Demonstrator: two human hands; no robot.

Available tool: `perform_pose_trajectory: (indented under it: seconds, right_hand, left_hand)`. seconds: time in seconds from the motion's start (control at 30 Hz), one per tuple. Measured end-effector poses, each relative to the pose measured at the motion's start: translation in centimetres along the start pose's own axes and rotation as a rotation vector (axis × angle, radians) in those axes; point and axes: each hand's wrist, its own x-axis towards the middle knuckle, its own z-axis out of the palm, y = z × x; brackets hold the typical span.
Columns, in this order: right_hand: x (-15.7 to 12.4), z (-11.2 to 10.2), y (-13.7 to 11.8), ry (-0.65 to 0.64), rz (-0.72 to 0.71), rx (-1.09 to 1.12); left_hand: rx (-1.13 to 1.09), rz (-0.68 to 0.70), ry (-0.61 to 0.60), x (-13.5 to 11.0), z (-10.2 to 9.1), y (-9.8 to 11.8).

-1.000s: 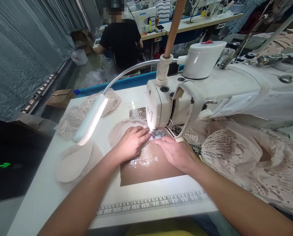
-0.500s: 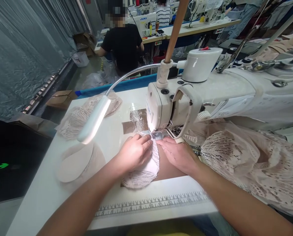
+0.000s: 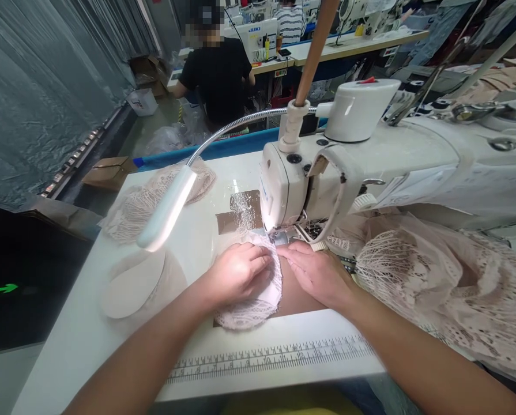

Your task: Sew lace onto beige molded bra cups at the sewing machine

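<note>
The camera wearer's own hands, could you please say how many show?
2: the left hand lies on the lace piece; the right hand is just right of it, below the sewing machine's head.

Grey-blue sheeting point(image 3: 59, 86) hangs along the left side beside a grey floor point(image 3: 139, 129); an open carton point(image 3: 147, 70) stands behind a white bin point(image 3: 142, 102), a second carton point(image 3: 108, 174) lies nearer, benches point(image 3: 361, 46) stand at the rear, a green arrow point(image 3: 6, 288) glows at lower left, and a lit lamp point(image 3: 168, 208) overhangs the white table point(image 3: 76, 340).
</note>
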Motion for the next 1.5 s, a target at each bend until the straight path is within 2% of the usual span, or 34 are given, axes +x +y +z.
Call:
perform_pose_trajectory:
  seconds: [0.33,0.5,0.97,1.27,1.5]
  right_hand:
    - [-0.1,0.4,-0.1,-0.041,-0.042,-0.056]
    - [0.1,0.0,-0.7,-0.050,-0.021,-0.096]
    - [0.5,0.5,-1.1,-0.060,0.048,-0.174]
    - [0.6,0.4,-1.3,-0.029,0.039,-0.166]
    - [0.3,0.4,-0.7,-0.037,0.041,-0.093]
  left_hand:
    - [0.085,-0.028,-0.068,-0.1,0.0,0.1]
    - [0.128,-0.042,-0.114,0.1,0.1,-0.1]
    - [0.180,-0.004,-0.096,0.3,0.6,-1.4]
    - [0.143,0.008,-0.079,0.6,0.3,-1.4]
    - [0.124,0.020,-0.058,0.5,0.6,-2.1]
